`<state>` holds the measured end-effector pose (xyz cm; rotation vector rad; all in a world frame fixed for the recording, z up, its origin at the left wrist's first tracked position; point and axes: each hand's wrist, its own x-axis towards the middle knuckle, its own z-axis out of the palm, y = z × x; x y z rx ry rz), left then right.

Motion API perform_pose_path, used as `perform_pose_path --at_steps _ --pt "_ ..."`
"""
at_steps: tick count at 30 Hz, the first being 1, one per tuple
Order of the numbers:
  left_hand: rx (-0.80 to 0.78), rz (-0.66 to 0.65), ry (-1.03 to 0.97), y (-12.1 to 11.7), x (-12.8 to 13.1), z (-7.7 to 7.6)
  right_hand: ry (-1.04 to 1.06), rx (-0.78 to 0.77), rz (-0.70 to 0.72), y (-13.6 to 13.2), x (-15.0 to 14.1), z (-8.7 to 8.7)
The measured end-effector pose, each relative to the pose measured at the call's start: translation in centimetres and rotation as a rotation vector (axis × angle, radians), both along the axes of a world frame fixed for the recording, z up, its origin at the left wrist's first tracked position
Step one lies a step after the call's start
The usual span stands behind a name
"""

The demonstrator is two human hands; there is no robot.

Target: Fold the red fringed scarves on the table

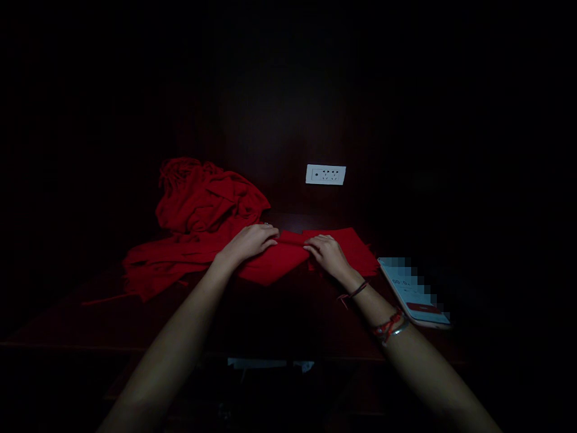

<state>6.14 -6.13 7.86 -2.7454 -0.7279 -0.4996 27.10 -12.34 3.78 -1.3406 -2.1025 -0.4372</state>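
Two bare hands pinch a fold of red cloth at a dark table.

From where I stand, the left hand (256, 239) and the right hand (328, 254) sit just apart, fingers and thumbs closed on the red cloth (270, 264), which lies flat on the table (288, 328) with a narrow fold running between them. Behind and to the left rises a crumpled red heap (207, 198) with stringy fringe on top; whether it joins the cloth I can't tell. Bracelets (390, 326) circle the right forearm, near a lit phone (417, 297), and a white socket plate (326, 174) shows on the wall beyond.
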Motion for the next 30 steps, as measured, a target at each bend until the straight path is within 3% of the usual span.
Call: perform_pose_path --at_steps 6,13,20,26,30 --pt "0.075 -0.029 0.057 -0.9 1.1 -0.4 -0.036 0.015 0.062 -0.4 -1.3 0.1" --pt "0.069 0.037 0.029 -0.2 0.4 -0.2 0.014 0.014 0.002 -0.1 -0.4 0.0" --pt "0.091 0.015 0.052 -0.9 1.5 -1.0 0.009 0.013 0.062 -0.3 -1.0 -0.1" --pt "0.087 0.102 0.01 0.3 0.5 -0.6 0.097 0.033 -0.05 -0.2 -0.2 0.2" --pt "0.101 0.094 0.03 0.0 1.0 -0.9 0.074 0.023 -0.004 -0.6 -0.8 0.5"
